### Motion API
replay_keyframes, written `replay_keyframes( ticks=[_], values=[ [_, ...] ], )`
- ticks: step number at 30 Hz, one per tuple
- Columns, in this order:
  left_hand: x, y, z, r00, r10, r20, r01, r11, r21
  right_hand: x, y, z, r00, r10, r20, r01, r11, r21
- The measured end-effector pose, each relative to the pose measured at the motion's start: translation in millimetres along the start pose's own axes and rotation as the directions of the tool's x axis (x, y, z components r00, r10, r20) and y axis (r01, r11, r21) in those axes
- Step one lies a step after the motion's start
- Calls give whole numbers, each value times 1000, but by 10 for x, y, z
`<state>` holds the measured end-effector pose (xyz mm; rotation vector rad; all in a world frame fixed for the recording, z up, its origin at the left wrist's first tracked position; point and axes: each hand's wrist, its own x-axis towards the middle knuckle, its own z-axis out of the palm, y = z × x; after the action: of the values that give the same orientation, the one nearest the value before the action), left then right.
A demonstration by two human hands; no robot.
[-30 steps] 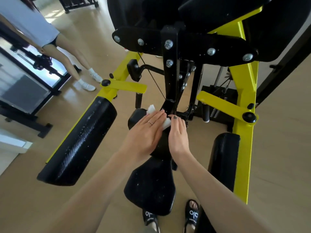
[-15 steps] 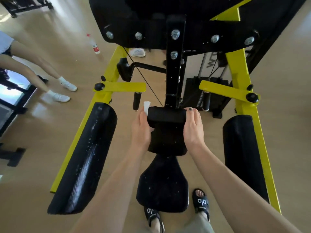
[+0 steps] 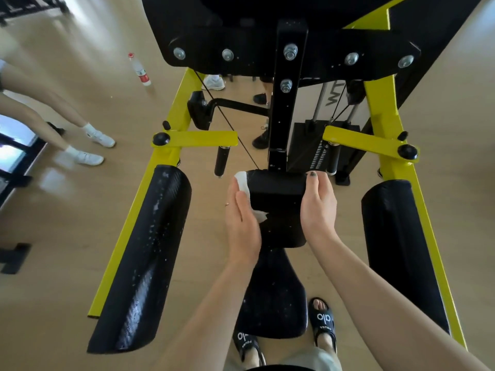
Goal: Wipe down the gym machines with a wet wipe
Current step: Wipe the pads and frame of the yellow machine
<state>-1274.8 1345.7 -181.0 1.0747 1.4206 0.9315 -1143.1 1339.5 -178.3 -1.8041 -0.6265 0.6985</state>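
A yellow-framed gym machine (image 3: 171, 153) with black pads fills the view. At its middle is a small black chest pad (image 3: 277, 194) on a black post. My left hand (image 3: 242, 220) presses a white wet wipe (image 3: 245, 184) flat against the pad's left side, fingers straight; the wipe shows above and beside my fingers. On the pad's right side, my right hand (image 3: 318, 207) grips the edge, with the thumb curled over the top. Below the pad lies the black seat (image 3: 273, 303).
Long black arm pads sit to the left (image 3: 144, 258) and right (image 3: 396, 250). A plastic bottle (image 3: 139, 69) stands on the wooden floor at the back left. Another person's legs in white shoes (image 3: 88, 148) stand at the left. My sandalled feet (image 3: 322, 322) are under the seat.
My hands have separated from the pad's top to its two sides. The left hand with the wipe slid down the left side, and my view swung to face the machine squarely.
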Motion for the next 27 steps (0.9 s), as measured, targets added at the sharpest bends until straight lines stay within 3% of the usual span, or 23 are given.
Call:
replay_keyframes(
  ticks=[2,5,9,14,17,24,27],
  values=[
    [11,6,-33,994,-112,-4,112,993,-44,3,12,-6,1000,-5,-1,5,1000,-5],
    [92,12,-50,928,-371,-20,368,925,-92,14,38,19,1000,-18,-26,17,1000,-27],
    [236,115,-17,855,-519,-8,515,849,-118,7,39,46,997,-43,-64,41,998,-37],
    [-51,198,41,958,-269,-101,255,958,-135,-4,54,56,996,-49,-72,46,998,-41],
    [-79,166,61,977,-145,-154,129,986,-107,-1,52,46,996,-56,-69,52,997,-56],
    [-5,123,54,933,-270,-237,219,951,-219,-10,35,-6,997,-76,-30,74,995,-66],
    [-21,173,117,901,-247,-358,189,964,-189,-10,41,-20,997,-74,-10,73,995,-69]
  ],
)
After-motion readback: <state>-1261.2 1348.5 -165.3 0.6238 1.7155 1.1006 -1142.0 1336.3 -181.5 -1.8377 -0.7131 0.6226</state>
